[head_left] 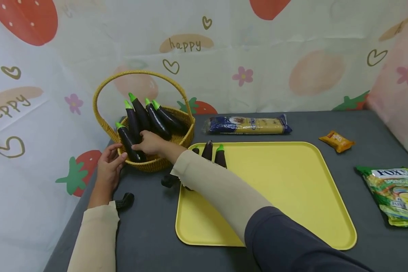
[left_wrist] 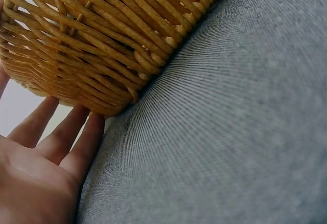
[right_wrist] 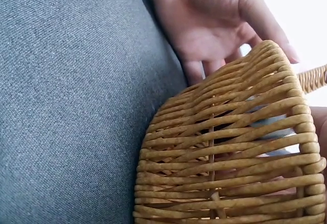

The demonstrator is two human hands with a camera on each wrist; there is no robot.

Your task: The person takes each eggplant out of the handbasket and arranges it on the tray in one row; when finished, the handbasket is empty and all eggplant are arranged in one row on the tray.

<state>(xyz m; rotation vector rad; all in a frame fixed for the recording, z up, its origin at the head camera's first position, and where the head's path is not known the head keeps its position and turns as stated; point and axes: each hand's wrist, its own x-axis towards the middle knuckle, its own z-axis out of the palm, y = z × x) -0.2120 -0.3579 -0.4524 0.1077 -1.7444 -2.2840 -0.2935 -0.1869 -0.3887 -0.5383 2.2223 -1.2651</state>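
Several dark purple eggplants with green stems lean in a yellow wicker basket [head_left: 190,132]. My right hand [head_left: 153,144] reaches over its near rim, thumb against the front eggplant [head_left: 127,139] and index finger beside the eggplants behind it. I cannot tell whether its fingers close round one; the other fingers are hidden. At the basket's left side is my left hand [head_left: 109,166], thumb near the rim. In the left wrist view its extended fingers [left_wrist: 71,132] touch the lower wicker wall. More eggplants [head_left: 220,156] lie on the yellow tray [head_left: 275,189], partly hidden by my right forearm.
Behind the tray lies a blue-and-yellow packet [head_left: 248,125]. To the right are a small orange packet [head_left: 337,141] and a green FOX'S bag [head_left: 394,194]. The basket's tall arched handle [head_left: 141,72] rises over the eggplants. A printed cloth [head_left: 275,56] hangs behind the grey table [head_left: 149,234].
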